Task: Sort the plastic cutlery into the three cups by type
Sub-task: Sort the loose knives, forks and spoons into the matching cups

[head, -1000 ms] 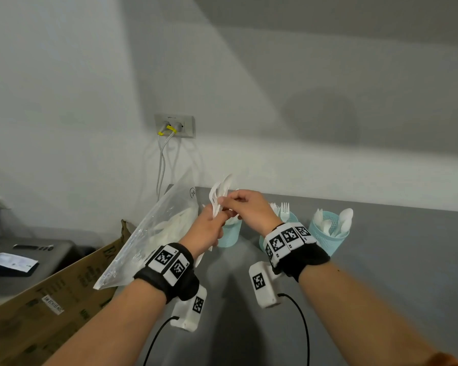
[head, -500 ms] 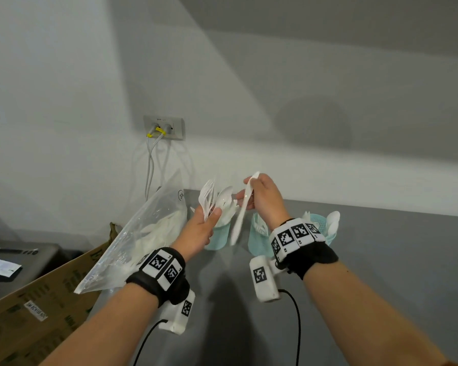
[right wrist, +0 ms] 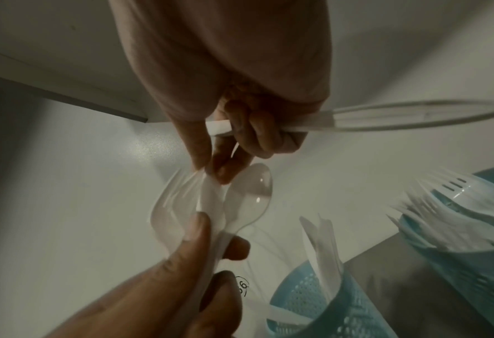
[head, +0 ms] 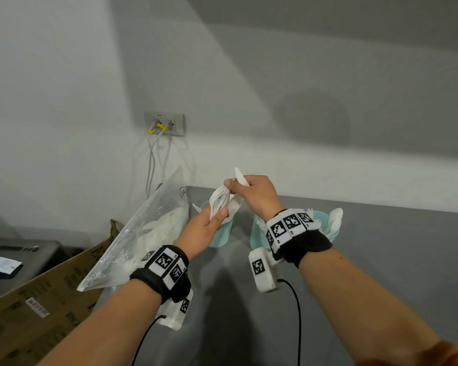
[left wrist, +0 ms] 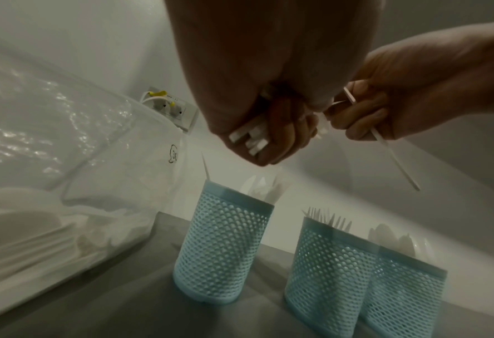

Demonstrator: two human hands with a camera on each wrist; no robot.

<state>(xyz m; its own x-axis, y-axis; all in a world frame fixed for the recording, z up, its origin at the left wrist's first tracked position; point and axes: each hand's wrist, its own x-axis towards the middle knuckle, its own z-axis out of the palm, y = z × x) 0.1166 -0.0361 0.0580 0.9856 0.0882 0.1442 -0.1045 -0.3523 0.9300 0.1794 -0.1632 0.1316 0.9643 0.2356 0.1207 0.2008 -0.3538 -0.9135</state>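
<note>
My left hand [head: 209, 224] grips a bundle of white plastic cutlery [head: 218, 202] by the handles, above the left cup. The right wrist view shows forks [right wrist: 167, 205] and a spoon [right wrist: 251, 196] in that bundle. My right hand [head: 253, 194] holds a white knife [head: 240, 176] in its curled fingers, while its thumb and forefinger pinch the top of a piece in the bundle. Three light blue mesh cups stand in a row below: the left cup [left wrist: 222, 247] holds knives, the middle cup [left wrist: 326, 263] forks, the right cup [left wrist: 407, 292] spoons.
A clear plastic bag [head: 148, 233] with more white cutlery leans at the table's left edge over a cardboard box [head: 37, 313]. The grey table [head: 381, 260] runs along a white wall with a socket [head: 164, 124]. Cables trail from both wrist cameras.
My right hand drew a knife out of the bundle, swung right with it, then came back. It now pinches the bundle again, still holding the knife. The left hand barely moved.
</note>
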